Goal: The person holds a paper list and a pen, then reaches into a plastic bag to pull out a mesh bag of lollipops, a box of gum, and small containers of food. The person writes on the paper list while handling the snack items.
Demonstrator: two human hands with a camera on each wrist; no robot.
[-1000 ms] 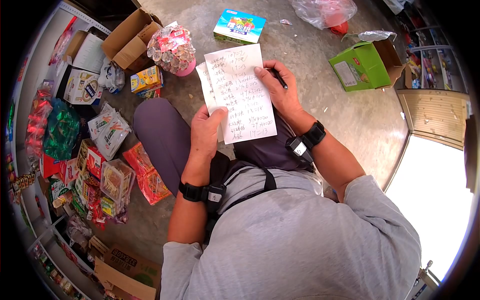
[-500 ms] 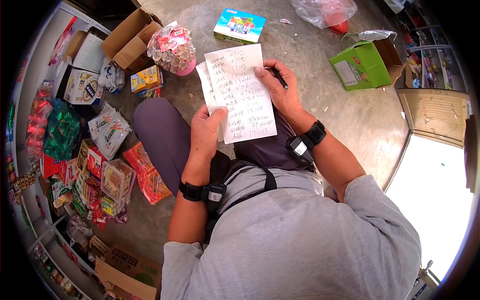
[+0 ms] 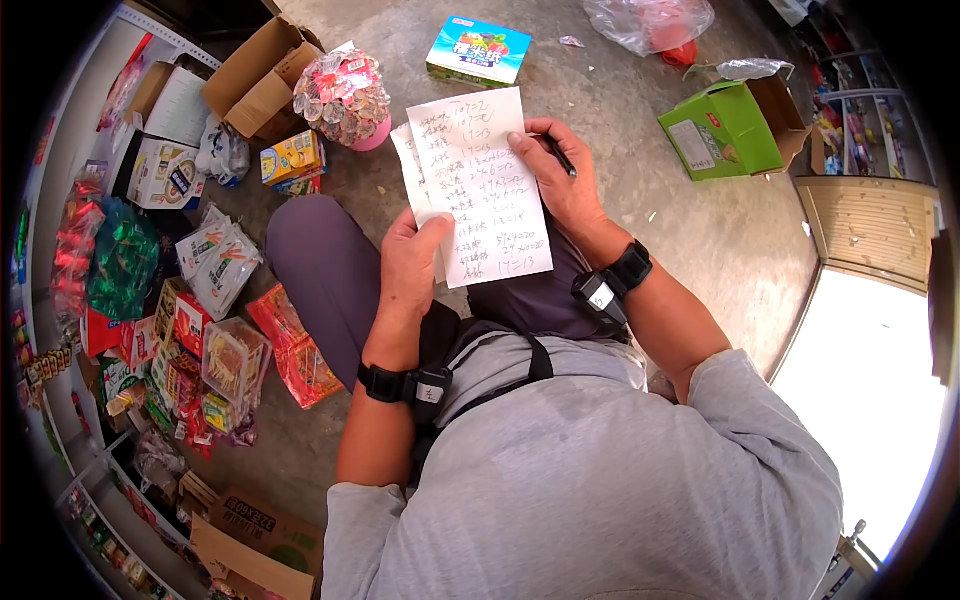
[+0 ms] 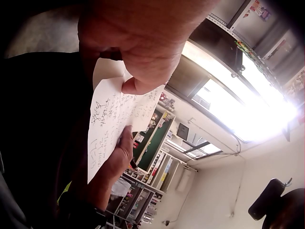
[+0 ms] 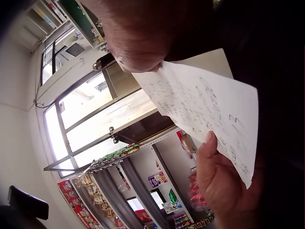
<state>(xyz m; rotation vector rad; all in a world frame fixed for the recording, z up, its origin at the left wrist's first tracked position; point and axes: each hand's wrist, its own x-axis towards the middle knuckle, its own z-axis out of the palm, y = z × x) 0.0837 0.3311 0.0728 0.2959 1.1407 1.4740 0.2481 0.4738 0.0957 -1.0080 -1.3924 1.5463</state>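
Observation:
Two overlapping sheets of paper are held up in front of the lap; the top sheet (image 3: 485,200) carries rows of handwriting. At its lower left edge the left hand (image 3: 408,262) pinches the sheets, thumb on top. The right hand (image 3: 566,180) grips the upper right edge, thumb on the writing, with a black pen (image 3: 560,155) held among its fingers. In the left wrist view the paper (image 4: 112,114) hangs between both hands, and the right wrist view shows the same paper (image 5: 205,100) from the other side.
A blue box (image 3: 480,50) and a green carton (image 3: 725,130) stand on the floor ahead. Left of the knee lie packets (image 3: 218,262), a clear tub (image 3: 233,362) and a coin-covered pink pot (image 3: 343,98). Shelves line the left side.

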